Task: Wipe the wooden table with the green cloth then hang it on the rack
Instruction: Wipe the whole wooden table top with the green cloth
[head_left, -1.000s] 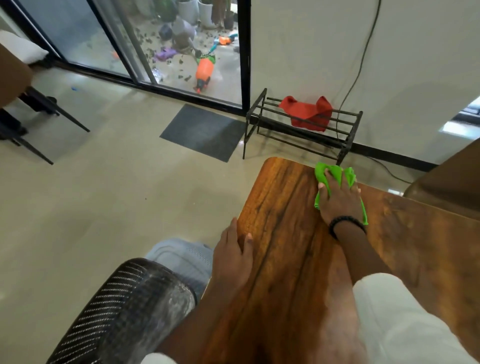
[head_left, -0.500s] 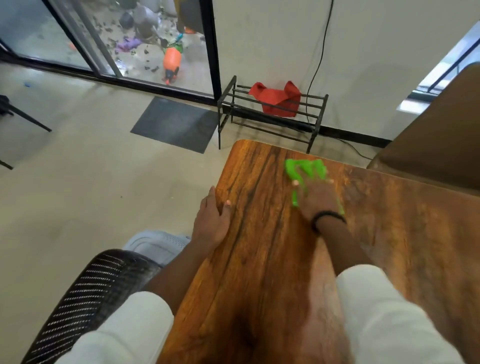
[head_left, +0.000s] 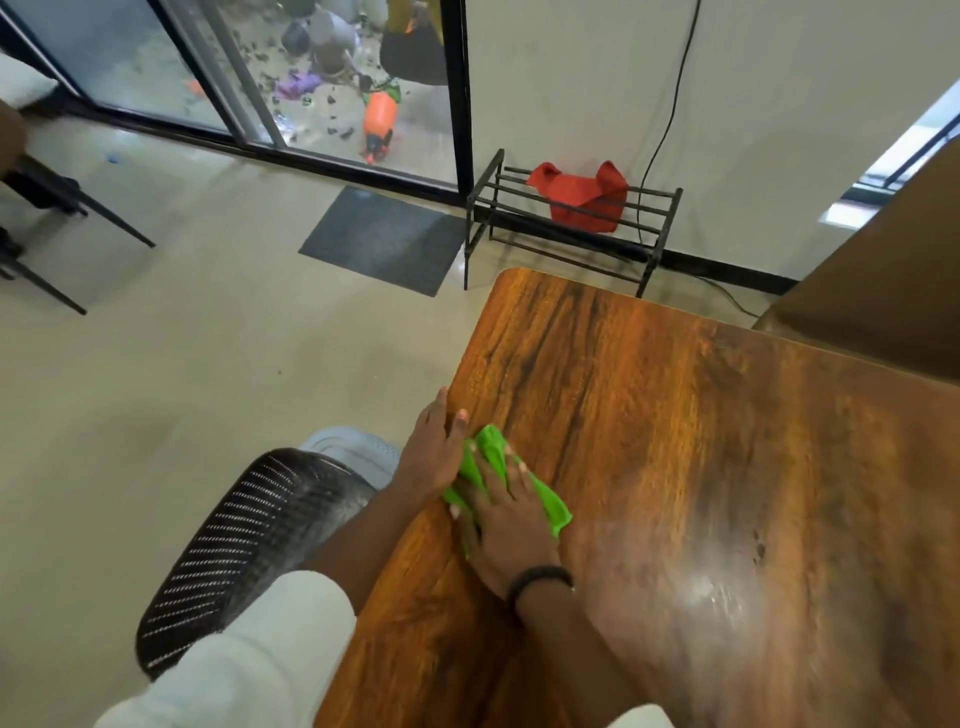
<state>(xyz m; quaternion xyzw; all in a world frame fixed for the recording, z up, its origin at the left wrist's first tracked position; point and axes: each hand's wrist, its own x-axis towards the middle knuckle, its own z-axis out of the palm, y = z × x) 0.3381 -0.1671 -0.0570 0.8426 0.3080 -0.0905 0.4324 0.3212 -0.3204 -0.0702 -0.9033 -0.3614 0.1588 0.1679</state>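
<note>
Green cloth has slid from the desk's far edge to lower middle, beside the left hand; right hand presses it flat, wiping goes on.

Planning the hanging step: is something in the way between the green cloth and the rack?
Nothing visible blocks it. The cloth lies under the right hand on the table; beyond its far edge stands the rack, already holding a red cloth.
</note>
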